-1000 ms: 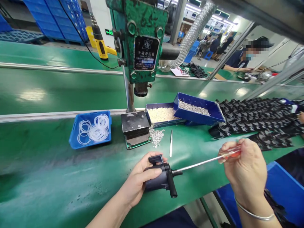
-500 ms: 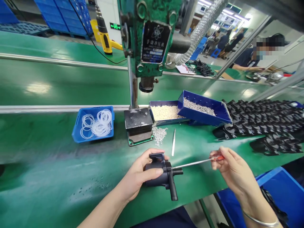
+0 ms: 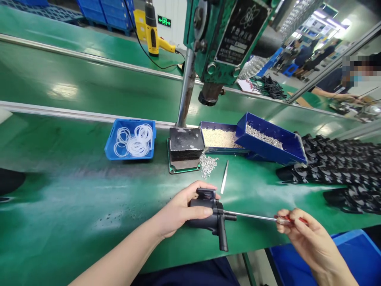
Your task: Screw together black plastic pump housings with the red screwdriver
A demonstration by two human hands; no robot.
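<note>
The left hand (image 3: 178,210) is clasping a black pump housing (image 3: 205,214) on the green bench (image 3: 74,206), bracing it so its nozzle is pointing toward three o'clock. The right hand (image 3: 300,234) is pinching the red handle of a screwdriver (image 3: 256,216), whose shaft is running straight into that nozzle. At twelve o'clock, tweezers (image 3: 224,182) and loose steel balls (image 3: 208,165) are lying within easy reach below the green press (image 3: 226,35); a blue tray of white O-rings (image 3: 132,141) is sitting at ten o'clock.

**Factory assembly line**

A long green workbench (image 3: 74,206) carries a green bench press (image 3: 220,43), blue parts trays (image 3: 269,145) of small components, and stacked black housings (image 3: 342,167). Blue crates (image 3: 110,12) and another seated worker (image 3: 336,85) lie beyond.
</note>
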